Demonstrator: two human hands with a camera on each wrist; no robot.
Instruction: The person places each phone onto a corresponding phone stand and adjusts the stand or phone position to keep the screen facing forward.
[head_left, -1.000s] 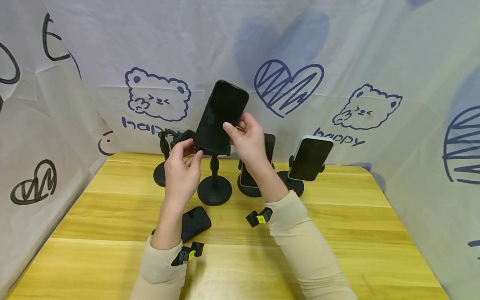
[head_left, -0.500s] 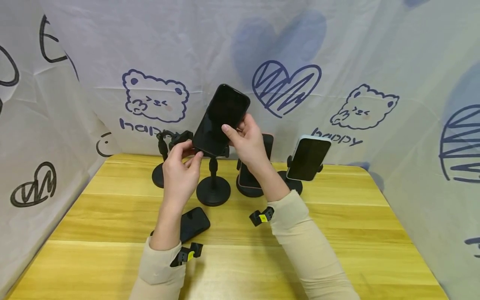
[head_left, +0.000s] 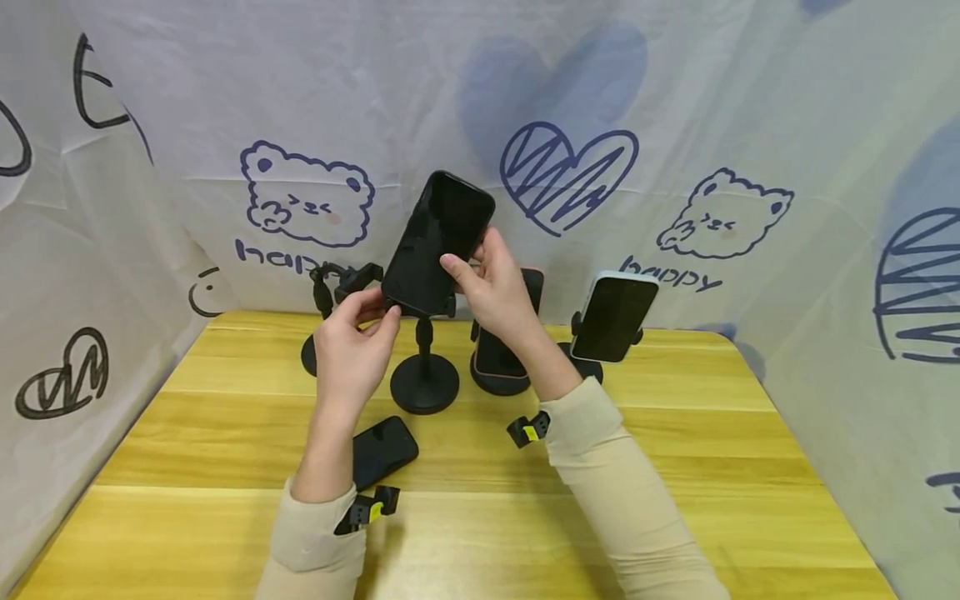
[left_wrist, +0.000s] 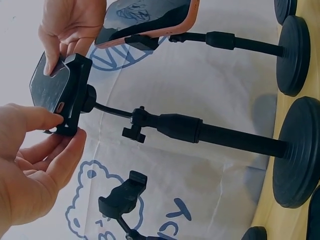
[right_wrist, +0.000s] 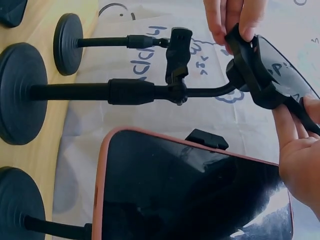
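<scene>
My right hand (head_left: 502,292) grips a black phone (head_left: 420,258) by its right edge, thumb on the screen and fingers behind. The phone leans tilted in the clamp (left_wrist: 75,95) of a black phone stand (head_left: 424,383). At the phone's lower left corner, my left hand (head_left: 351,346) pinches the end of that clamp, thumb in front and fingers behind it. In the right wrist view the left fingertips (right_wrist: 246,30) press on the clamp's far end, while the right fingers reach under the phone's near side. Part of the clamp is hidden behind the phone in the head view.
A pink-edged phone (head_left: 501,354) and a light blue phone (head_left: 617,317) sit in stands on the right. Another stand (head_left: 322,296) with a bare clamp is at the left. A dark phone (head_left: 386,450) lies on the wooden table (head_left: 675,467), beside my left forearm. Printed cloth hangs behind.
The phone has come slightly lower, and both hands keep their hold on it and the clamp. The whole head view has shifted a little.
</scene>
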